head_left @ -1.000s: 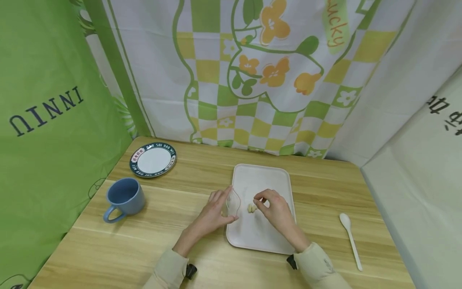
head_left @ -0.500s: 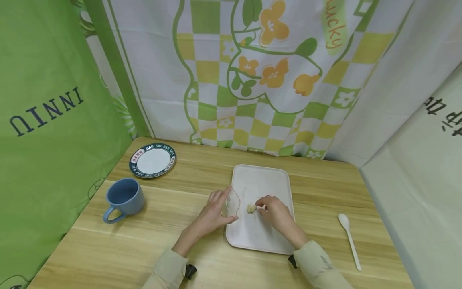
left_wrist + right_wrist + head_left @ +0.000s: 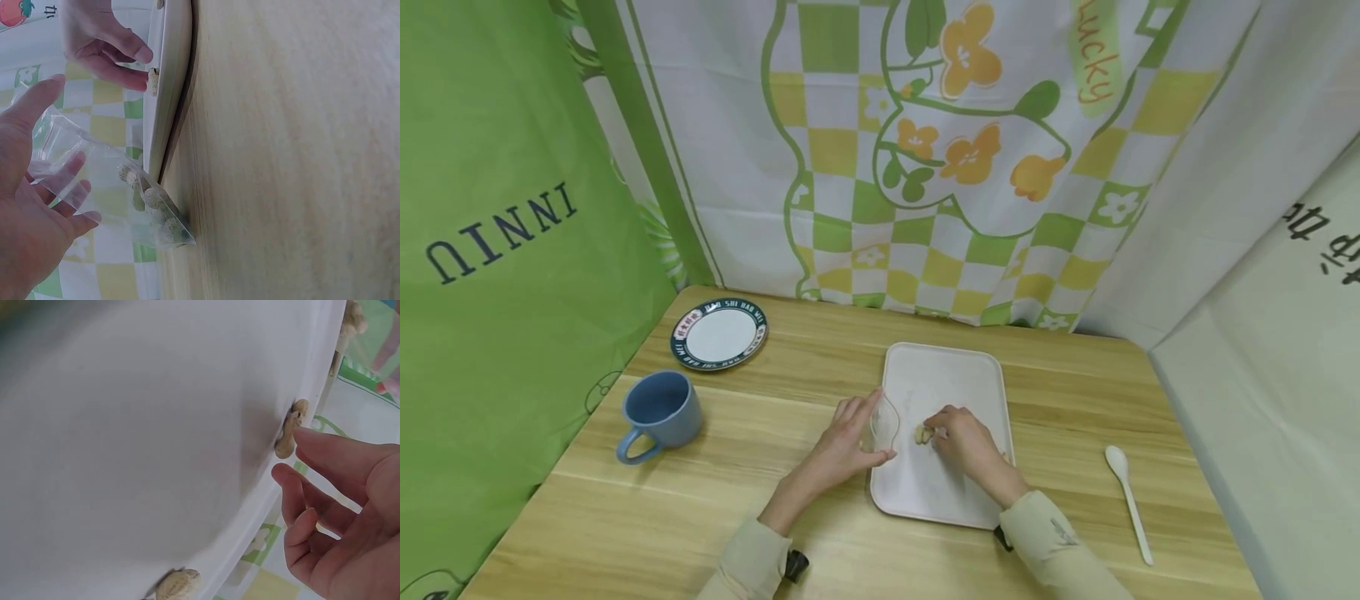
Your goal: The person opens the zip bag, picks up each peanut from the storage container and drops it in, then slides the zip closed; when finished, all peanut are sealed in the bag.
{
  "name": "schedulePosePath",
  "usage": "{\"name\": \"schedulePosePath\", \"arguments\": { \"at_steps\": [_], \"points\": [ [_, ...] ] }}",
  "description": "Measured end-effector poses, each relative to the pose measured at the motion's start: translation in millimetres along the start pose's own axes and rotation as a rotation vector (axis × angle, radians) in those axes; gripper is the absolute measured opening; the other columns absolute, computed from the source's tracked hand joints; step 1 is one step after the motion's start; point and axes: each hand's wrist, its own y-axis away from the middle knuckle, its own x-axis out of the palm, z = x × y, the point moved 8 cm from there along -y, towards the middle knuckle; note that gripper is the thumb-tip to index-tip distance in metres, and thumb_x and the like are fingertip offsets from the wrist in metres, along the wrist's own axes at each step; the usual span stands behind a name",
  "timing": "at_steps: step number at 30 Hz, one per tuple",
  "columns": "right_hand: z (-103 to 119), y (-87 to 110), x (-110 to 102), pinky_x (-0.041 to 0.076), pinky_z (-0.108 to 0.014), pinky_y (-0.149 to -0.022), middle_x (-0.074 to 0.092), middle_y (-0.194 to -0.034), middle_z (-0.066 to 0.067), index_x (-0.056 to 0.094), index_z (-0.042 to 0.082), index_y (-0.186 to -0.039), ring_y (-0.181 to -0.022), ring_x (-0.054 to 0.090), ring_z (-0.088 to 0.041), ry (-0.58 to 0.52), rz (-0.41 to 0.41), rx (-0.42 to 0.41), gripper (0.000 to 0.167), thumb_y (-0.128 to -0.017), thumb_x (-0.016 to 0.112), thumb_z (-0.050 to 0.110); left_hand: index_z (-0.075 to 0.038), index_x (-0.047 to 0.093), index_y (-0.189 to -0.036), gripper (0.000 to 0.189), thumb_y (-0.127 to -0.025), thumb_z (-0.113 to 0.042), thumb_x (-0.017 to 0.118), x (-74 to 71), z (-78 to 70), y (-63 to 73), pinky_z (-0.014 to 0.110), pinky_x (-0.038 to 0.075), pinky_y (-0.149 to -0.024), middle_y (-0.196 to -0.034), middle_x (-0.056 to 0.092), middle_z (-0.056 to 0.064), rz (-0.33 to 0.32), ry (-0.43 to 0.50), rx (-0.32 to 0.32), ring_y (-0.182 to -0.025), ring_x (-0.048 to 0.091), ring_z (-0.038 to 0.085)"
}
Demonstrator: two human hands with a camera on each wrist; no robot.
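Observation:
My left hand [image 3: 838, 437] holds a clear plastic bag [image 3: 883, 425] at the tray's left side, its mouth spread between thumb and fingers. Several unshelled peanuts [image 3: 153, 209] lie in the bottom of the bag, seen best in the left wrist view. On the white tray sits a small group of peanuts [image 3: 922, 434], where the fingertips of my right hand [image 3: 966, 437] reach down. In the right wrist view the thumb overlaps one peanut [image 3: 287, 434], and a gap shows between thumb and forefinger. Another peanut [image 3: 178, 585] lies apart at the bottom of that view.
The tray [image 3: 943, 371] lies on a wooden table [image 3: 820, 350]. A blue mug [image 3: 662, 412] and a dark-rimmed plate [image 3: 721, 335] stand to the left. A white spoon [image 3: 1127, 504] lies at the right. Patterned curtain [image 3: 917, 167] hangs behind the table.
My right hand has lowered and shifted slightly left, bringing its fingertips to the peanuts; the thumb and finger were first held close together above them. The left hand and bag have stayed put.

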Motion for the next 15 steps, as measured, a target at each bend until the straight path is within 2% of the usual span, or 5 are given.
{"name": "schedulePosePath", "arguments": {
  "at_steps": [5, 9, 15],
  "points": [
    [-1.7, -0.7, 5.2, 0.051, -0.036, -0.067, 0.068, -0.09, -0.007, 0.075, 0.004, -0.093, -0.078, 0.058, -0.021, -0.004, 0.012, -0.006, 0.022, -0.073, 0.076, -0.005, -0.003, 0.027, -0.15, 0.094, -0.078, -0.028, 0.08, 0.2, -0.7, 0.9, 0.045, 0.044, -0.098, -0.126, 0.049, 0.017, 0.004, 0.011, -0.009, -0.122, 0.04, 0.029],
    [-0.8, -0.6, 6.1, 0.05, -0.035, -0.065, 0.067, -0.086, -0.005, 0.075, 0.004, -0.088, -0.076, 0.057, -0.02, 0.019, -0.01, -0.024, 0.019, -0.071, 0.078, -0.004, -0.004, 0.027, -0.151, 0.093, -0.077, -0.028, 0.081, -0.7, -1.7, 0.2, 0.044, 0.044, -0.098, -0.124, 0.049, 0.014, -0.002, 0.004, -0.008, -0.122, 0.04, 0.029],
    [-1.3, 0.7, 6.3, 0.05, -0.034, -0.063, 0.061, -0.077, -0.001, 0.074, 0.007, -0.08, -0.073, 0.056, -0.018, 0.064, -0.036, -0.029, 0.014, -0.071, 0.08, -0.001, -0.003, 0.028, -0.15, 0.094, -0.077, -0.027, 0.081, -0.5, -1.8, -1.7, 0.045, 0.043, -0.099, -0.124, 0.049, 0.018, 0.003, 0.007, -0.012, -0.122, 0.04, 0.03]
  ]
}}
